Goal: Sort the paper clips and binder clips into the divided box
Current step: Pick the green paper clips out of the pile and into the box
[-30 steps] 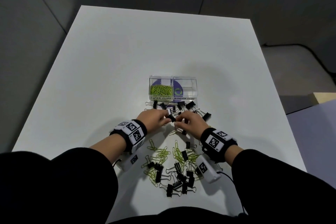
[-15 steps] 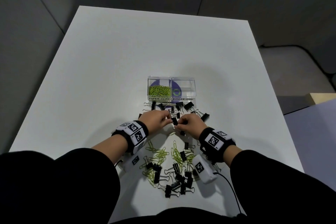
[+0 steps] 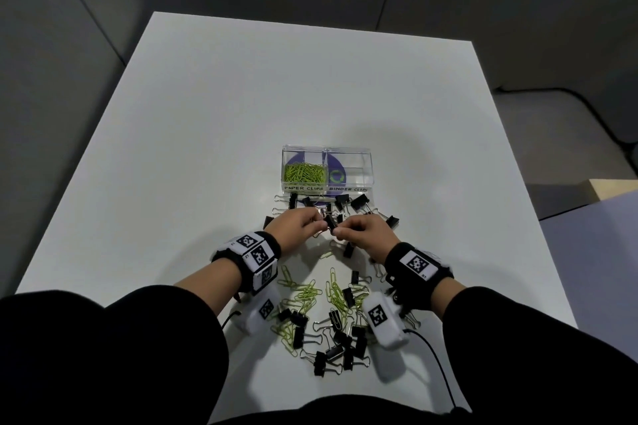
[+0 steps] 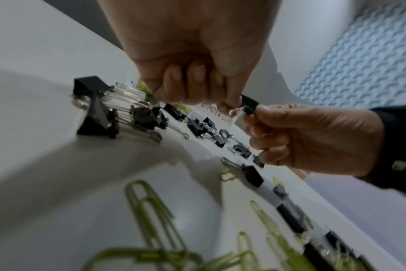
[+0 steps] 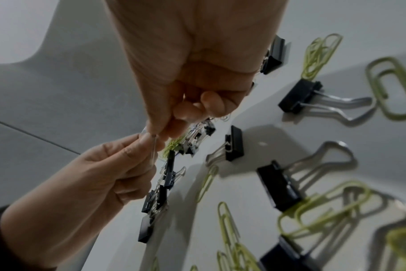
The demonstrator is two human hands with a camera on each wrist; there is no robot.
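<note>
A clear divided box (image 3: pixel 371 162) stands mid-table; its left compartment, labelled for paper clips, holds green paper clips (image 3: pixel 305 173), and nothing shows in the right one, labelled for binder clips. Just in front of the box my two hands meet above the table. Between them is a small black binder clip (image 3: pixel 330 221) (image 4: pixel 249 104). My left hand (image 3: pixel 319 225) (image 4: pixel 232 102) pinches its wire handle (image 5: pixel 153 146). My right hand (image 3: pixel 340 230) (image 4: pixel 253 117) pinches its black body. Several loose binder clips (image 3: pixel 359 201) lie between my hands and the box.
A mixed pile of green paper clips (image 3: pixel 336 293) and black binder clips (image 3: pixel 331 352) lies near my body between my forearms. The white table (image 3: pixel 207 148) extends far beyond the box. A beige block (image 3: pixel 611 189) sits off the table's right edge.
Both hands stay together in front of the box, pinching the same binder clip. Only small shifts of the fingers and the clip show.
</note>
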